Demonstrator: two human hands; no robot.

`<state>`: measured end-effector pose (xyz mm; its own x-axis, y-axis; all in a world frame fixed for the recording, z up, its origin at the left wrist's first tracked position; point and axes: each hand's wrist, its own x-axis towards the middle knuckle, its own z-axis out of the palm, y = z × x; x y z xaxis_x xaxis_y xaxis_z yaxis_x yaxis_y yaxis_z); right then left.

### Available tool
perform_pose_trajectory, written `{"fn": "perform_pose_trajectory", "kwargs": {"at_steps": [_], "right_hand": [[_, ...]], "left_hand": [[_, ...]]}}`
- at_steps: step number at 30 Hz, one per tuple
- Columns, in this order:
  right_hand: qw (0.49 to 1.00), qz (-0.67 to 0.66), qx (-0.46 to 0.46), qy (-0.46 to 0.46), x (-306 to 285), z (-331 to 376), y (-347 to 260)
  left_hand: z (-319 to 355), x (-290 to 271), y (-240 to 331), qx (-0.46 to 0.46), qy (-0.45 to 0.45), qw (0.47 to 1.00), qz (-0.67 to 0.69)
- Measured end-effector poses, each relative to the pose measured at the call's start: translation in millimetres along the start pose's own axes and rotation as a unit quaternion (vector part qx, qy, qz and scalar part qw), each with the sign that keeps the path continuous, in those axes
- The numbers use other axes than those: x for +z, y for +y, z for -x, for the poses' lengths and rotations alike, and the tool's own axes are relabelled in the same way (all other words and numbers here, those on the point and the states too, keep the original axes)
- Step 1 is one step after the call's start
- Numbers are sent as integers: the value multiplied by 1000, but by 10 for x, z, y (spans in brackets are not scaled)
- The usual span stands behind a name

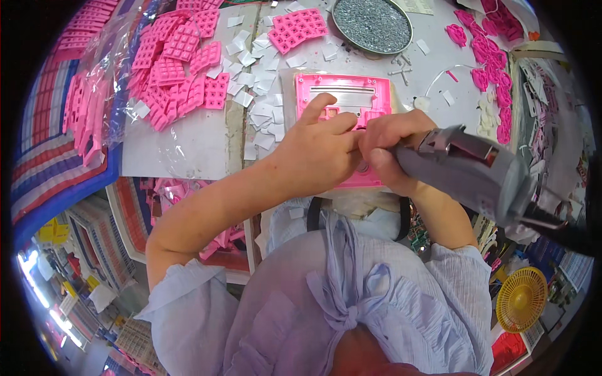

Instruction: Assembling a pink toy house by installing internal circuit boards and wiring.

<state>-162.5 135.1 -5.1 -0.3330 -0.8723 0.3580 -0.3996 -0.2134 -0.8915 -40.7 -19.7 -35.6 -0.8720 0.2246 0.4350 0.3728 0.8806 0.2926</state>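
Observation:
A pink plastic housing [381,84] lies on the worktable in front of me, with a silvery strip across its upper part. My right hand [401,147] is wrapped round a grey electric screwdriver [476,172], its body slanting away to the right. Over the middle of the housing, my left hand [323,147] meets the right fingers. Its index finger is raised and bent; the thumb and other fingers are closed near the tool's front end. Whatever they pinch, and the screwdriver's tip, are hidden by the hands.
Pink keypads [185,41] are heaped at the left, beside scattered white squares [263,116]. A round tin of small metal screws [373,25] stands at the back. Pink loops [489,53] lie at the right. Below the tabletop, an open drawer [135,232] holds pink parts.

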Motion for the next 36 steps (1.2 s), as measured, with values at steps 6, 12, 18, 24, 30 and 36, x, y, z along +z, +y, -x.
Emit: {"fn": "perform_pose_trajectory", "kwargs": {"at_steps": [6, 12, 18, 24, 30, 36], "right_hand": [[993, -112, 20, 14, -63, -54, 196], [941, -326, -83, 34, -657, -423, -71], [943, -304, -55, 121, -879, -513, -96], [960, -232, 5, 159, -881, -565, 80], [966, -89, 27, 242, -1023, -590, -96], [861, 197, -217, 415, -728, -395, -89]], "left_hand": [[46, -6, 56, 45, -21, 998, -39], [83, -209, -221, -26, -2, 997, 76], [84, -505, -1115, -232, 68, 961, -134], [-185, -279, -1455, -203, -72, 953, -215], [-232, -544, -1294, -295, 73, 947, -99], [267, -629, -803, -462, 142, 815, 320]]}}
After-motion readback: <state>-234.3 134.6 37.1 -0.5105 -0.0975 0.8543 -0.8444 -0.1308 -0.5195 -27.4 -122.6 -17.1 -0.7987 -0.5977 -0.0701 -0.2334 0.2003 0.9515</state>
